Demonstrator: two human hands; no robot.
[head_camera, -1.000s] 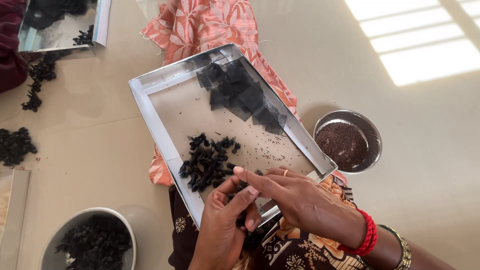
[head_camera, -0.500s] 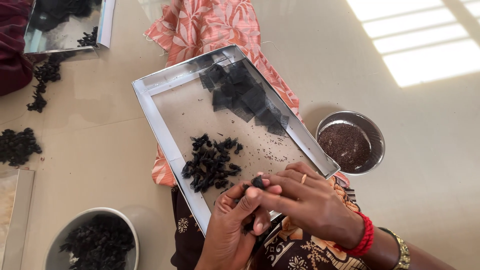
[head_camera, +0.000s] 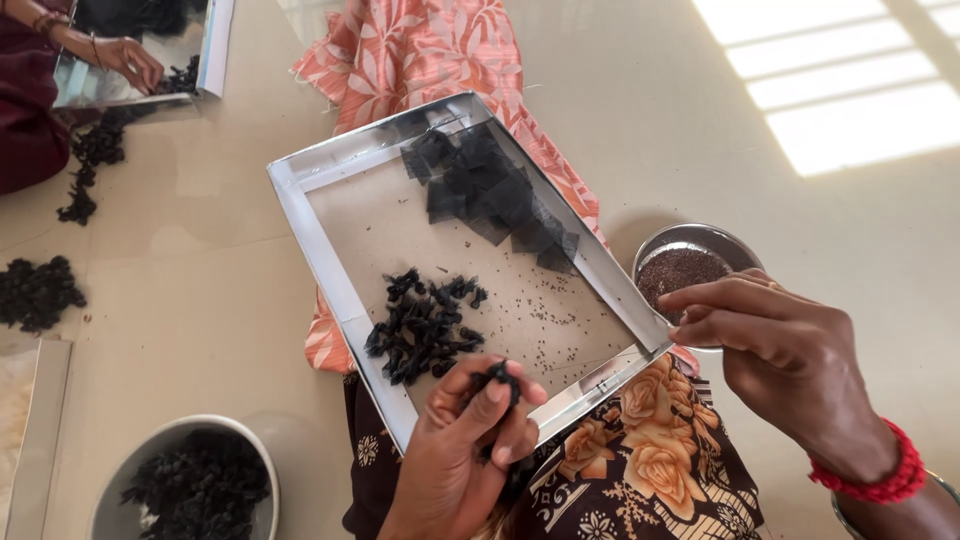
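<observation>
A shiny metal tray (head_camera: 318, 238) rests on my lap, over floral cloth. On it lie a pile of small black twisted bundles (head_camera: 424, 325), several flat black net squares (head_camera: 490, 195) at its far side, and scattered tiny brown seeds. My left hand (head_camera: 462, 455) is at the tray's near edge, fingers pinched around a small black net bundle (head_camera: 497, 377). My right hand (head_camera: 780, 360) hovers to the right, by the tray's right corner and over a steel bowl of brown seeds (head_camera: 690, 268), fingertips drawn together; whether it holds anything I cannot make out.
A grey bowl of black bundles (head_camera: 195, 485) stands at the bottom left. Loose black heaps (head_camera: 38, 292) lie on the floor at left. Another person's hand (head_camera: 125, 58) works at a second metal tray (head_camera: 215, 50) at the top left. Sunlight patches mark the floor at top right.
My right hand has left the bundle and swung right, over the seed bowl. My left hand now holds the black bundle alone at the tray's near edge.
</observation>
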